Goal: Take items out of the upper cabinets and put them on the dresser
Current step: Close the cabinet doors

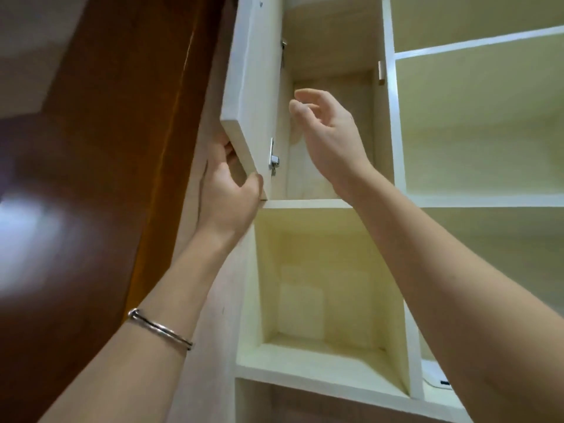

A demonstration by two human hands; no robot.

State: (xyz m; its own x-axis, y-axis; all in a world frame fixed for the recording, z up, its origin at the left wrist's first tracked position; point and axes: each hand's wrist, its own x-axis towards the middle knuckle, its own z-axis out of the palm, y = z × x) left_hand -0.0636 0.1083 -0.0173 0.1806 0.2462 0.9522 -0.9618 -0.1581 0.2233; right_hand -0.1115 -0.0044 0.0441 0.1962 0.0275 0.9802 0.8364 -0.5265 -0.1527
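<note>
While the upper cabinet [332, 96] stands open at the top centre of the frame, its white door [253, 87] hangs swung out to the left. Left hand [227, 193] grips the door's lower corner, beside the metal hinge [273, 158]. Right hand [329, 129] reaches into the compartment, fingers loosely spread, holding nothing. No contents can be made out. A silver bangle [160, 328] circles the left forearm.

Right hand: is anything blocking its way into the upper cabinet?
Nothing visible. The left hand holds the door open to the left, and the right hand sits at the cabinet mouth, empty.
</note>
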